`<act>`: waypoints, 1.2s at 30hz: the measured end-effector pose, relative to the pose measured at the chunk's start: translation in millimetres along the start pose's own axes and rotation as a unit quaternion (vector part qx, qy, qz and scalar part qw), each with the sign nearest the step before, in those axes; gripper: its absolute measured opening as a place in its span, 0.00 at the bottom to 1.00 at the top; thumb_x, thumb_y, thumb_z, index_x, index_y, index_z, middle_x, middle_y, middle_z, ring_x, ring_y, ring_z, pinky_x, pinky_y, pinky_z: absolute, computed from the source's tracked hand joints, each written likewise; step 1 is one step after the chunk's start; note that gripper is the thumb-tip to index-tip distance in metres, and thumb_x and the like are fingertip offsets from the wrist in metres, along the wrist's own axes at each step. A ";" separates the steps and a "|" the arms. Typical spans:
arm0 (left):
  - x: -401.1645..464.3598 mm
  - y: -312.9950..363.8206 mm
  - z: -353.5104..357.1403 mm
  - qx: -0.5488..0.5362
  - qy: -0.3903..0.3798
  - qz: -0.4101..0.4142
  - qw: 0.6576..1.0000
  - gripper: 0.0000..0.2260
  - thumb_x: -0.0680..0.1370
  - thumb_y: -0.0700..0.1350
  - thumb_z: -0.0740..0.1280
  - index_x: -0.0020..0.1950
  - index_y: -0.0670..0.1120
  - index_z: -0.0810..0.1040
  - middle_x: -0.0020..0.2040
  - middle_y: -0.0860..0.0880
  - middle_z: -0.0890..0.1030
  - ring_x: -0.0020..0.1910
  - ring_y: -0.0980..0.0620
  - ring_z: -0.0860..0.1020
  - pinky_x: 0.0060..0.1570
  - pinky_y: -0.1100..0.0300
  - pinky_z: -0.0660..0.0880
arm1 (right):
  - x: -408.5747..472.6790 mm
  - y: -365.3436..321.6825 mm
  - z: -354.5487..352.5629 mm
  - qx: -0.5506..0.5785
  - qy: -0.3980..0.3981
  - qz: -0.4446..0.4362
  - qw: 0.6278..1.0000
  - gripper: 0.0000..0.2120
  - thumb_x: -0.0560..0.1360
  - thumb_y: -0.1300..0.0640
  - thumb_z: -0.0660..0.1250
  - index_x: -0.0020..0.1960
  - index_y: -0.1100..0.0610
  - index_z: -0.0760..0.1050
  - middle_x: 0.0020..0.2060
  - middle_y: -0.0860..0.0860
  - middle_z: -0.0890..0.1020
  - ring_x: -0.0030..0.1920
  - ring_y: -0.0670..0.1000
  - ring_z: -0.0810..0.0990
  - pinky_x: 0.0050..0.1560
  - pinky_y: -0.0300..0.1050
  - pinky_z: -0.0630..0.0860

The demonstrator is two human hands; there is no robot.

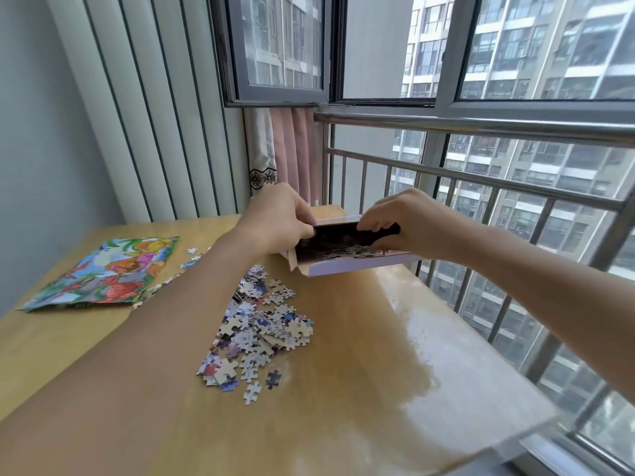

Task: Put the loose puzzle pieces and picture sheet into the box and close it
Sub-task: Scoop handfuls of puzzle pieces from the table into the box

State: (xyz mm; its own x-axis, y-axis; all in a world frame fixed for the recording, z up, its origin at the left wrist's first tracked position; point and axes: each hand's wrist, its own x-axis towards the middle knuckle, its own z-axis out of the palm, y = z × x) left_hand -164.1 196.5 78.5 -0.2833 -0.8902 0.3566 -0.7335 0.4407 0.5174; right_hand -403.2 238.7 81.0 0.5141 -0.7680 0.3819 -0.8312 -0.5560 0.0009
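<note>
Holding box [347, 250] (opening faces camera): left hand [278, 219], right hand [405, 223], each grip curled round end.

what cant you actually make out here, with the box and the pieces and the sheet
Head view only:
- Box: its inside is dark, so how many pieces it holds is unclear; the left hand and right hand cover its ends.
- Puzzle pieces: part of the pile lies behind the left forearm.
- Picture sheet: motion blur smears its design.
</note>
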 end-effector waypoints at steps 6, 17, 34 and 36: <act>-3.5 -0.4 3.7 0.005 0.008 0.005 1.000 0.05 0.72 0.42 0.77 0.46 0.50 0.88 0.46 0.53 0.85 0.50 0.55 0.80 0.56 0.59 0.76 | -14.0 -7.8 -21.6 0.131 0.044 0.066 0.988 0.09 0.77 0.48 0.69 0.45 0.52 0.85 0.37 0.43 0.86 0.38 0.41 0.84 0.42 0.40 0.83; -7.3 13.0 13.3 0.032 0.019 0.027 0.999 0.05 0.73 0.43 0.75 0.48 0.50 0.88 0.46 0.52 0.86 0.48 0.56 0.79 0.51 0.64 0.72 | -5.3 -14.8 1.4 0.120 -0.292 0.102 0.943 0.45 0.62 0.17 0.60 0.73 0.39 0.69 0.66 0.35 0.75 0.65 0.40 0.73 0.69 0.49 0.70; -40.6 -24.2 52.4 -0.162 -0.127 0.018 0.978 0.11 0.75 0.44 0.75 0.57 0.50 0.84 0.55 0.54 0.84 0.54 0.59 0.81 0.57 0.60 0.78 | -43.7 -31.8 37.8 -0.176 -0.336 0.128 0.917 0.10 0.79 0.63 0.61 0.40 0.52 0.70 0.34 0.46 0.69 0.32 0.48 0.70 0.34 0.42 0.65; -48.2 -46.3 50.4 -0.188 -0.086 -0.011 0.978 0.07 0.78 0.43 0.71 0.55 0.51 0.84 0.52 0.56 0.84 0.51 0.60 0.81 0.53 0.61 0.79 | -51.2 -33.0 52.2 -0.187 -0.355 0.118 0.908 0.14 0.77 0.65 0.61 0.35 0.52 0.66 0.33 0.47 0.68 0.30 0.47 0.66 0.30 0.42 0.61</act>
State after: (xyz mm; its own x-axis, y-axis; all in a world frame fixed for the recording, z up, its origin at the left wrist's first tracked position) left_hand -147.7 213.2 -1.9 -0.3938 -0.8920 0.2219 -0.4714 0.4032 0.7844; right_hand -391.1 279.8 13.2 0.2082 -0.9369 -0.2808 -0.8814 -0.3042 0.3615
